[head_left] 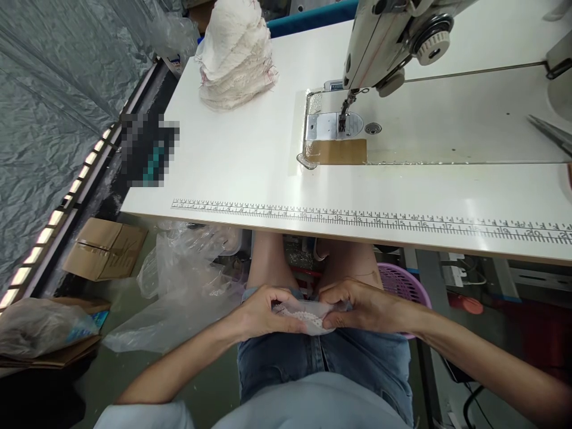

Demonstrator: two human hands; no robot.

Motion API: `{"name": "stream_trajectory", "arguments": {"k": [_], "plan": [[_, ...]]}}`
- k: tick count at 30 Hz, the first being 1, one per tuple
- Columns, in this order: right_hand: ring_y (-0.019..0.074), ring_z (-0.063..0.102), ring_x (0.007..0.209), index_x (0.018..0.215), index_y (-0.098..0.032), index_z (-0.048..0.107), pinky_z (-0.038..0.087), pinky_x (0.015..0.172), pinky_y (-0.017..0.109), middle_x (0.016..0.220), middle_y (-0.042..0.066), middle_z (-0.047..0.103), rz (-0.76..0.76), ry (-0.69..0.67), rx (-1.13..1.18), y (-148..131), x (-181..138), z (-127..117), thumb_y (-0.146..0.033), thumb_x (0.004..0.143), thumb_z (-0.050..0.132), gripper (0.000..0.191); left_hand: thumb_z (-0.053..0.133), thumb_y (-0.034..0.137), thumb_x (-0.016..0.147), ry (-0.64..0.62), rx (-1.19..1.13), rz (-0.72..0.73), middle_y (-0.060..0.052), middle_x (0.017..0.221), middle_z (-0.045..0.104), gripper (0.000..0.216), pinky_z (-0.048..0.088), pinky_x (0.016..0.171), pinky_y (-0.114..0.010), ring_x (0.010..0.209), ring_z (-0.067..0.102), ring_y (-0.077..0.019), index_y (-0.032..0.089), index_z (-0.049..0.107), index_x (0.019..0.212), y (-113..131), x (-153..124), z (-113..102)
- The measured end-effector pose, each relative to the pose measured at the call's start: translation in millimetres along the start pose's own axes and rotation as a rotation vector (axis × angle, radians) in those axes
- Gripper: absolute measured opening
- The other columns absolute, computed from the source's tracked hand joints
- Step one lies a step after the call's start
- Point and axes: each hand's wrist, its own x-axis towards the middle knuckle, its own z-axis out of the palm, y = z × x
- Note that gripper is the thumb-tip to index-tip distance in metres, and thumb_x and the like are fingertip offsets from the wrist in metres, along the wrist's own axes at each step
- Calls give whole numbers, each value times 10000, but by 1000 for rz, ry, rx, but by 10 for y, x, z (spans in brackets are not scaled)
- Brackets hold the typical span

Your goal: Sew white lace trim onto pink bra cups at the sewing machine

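Over my lap, below the table's front edge, both hands pinch a small clear plastic bag of tiny white beads (307,317). My left hand (263,311) grips the bag's left side with curled fingers. My right hand (357,305) is closed on its right side. The bag sits between the two thumbs, above my denim shorts (313,363).
A white sewing table (250,155) with a printed ruler (357,217) along its front edge carries a sewing machine (393,42) and a stack of white fabric pieces (235,53). Clear plastic bags (179,280) and cardboard boxes (105,247) lie on the floor at left; a purple basket (402,283) stands under the table.
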Motion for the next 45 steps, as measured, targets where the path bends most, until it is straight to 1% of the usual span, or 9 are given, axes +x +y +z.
{"name": "stream_trajectory", "arguments": {"k": [5, 9, 14, 18, 22, 29, 36, 40, 45], "plan": [[129, 496, 645, 756, -143, 639, 352, 561, 227, 722, 13, 551, -4, 18, -40, -16, -10, 8, -484, 844, 551, 363, 767, 371, 634, 15, -35, 19, -4, 711, 530, 246, 337, 585, -212, 660, 461, -107, 137, 711, 688, -18, 21, 25], [126, 484, 635, 751, -142, 622, 338, 557, 227, 718, 10, 541, 4, 24, -55, -27, -21, 8, -448, 852, 549, 330, 761, 331, 644, 21, -70, 52, -33, 782, 600, 210, 364, 615, -220, 711, 514, -127, 133, 719, 698, -27, 22, 34], [116, 470, 624, 747, -142, 617, 325, 549, 222, 722, 0, 519, -4, 27, -50, -17, -26, 23, -427, 841, 565, 305, 741, 304, 648, 74, -8, -43, -20, 622, 628, 193, 355, 551, -213, 588, 507, -113, 117, 726, 692, -9, 17, 59], [113, 457, 598, 772, -124, 629, 307, 522, 218, 692, -3, 506, -4, 33, -43, 16, 14, 59, -461, 799, 606, 339, 739, 279, 638, 87, -24, -40, -13, 619, 647, 171, 357, 546, -204, 571, 514, -106, 120, 732, 701, -25, 25, 80], [115, 463, 595, 761, -113, 638, 320, 531, 219, 671, 1, 512, -22, 43, 18, 72, 62, 90, -451, 821, 579, 349, 741, 301, 646, 79, -35, -54, 1, 571, 618, 190, 332, 522, -196, 544, 492, -94, 120, 731, 702, -67, 23, 73], [121, 491, 624, 762, -114, 661, 358, 559, 219, 675, 3, 546, -4, 7, 153, 123, 53, 65, -462, 780, 633, 350, 773, 321, 621, 45, -164, -102, -39, 681, 680, 227, 405, 610, -222, 613, 540, -114, 126, 748, 735, -27, -21, 60], [135, 555, 664, 793, -113, 706, 423, 624, 230, 691, 19, 619, 2, -3, 240, 139, 41, 38, -388, 767, 670, 278, 801, 380, 570, 21, -123, -147, -26, 630, 657, 301, 388, 590, -229, 586, 529, -117, 123, 750, 719, -37, -52, 43], [140, 570, 685, 796, -117, 710, 440, 647, 236, 720, 26, 639, 64, 12, 261, 130, 22, 13, -369, 754, 683, 257, 797, 356, 592, -27, -101, -108, -29, 690, 682, 303, 402, 604, -219, 611, 548, -117, 138, 751, 797, -38, -86, -13], [129, 567, 704, 797, -132, 712, 435, 651, 220, 752, 20, 641, 73, 25, 265, 164, 3, -10, -369, 755, 685, 242, 784, 331, 618, -6, -85, -106, -46, 764, 708, 279, 413, 618, -212, 654, 566, -123, 147, 751, 825, -36, -123, -56]]}}
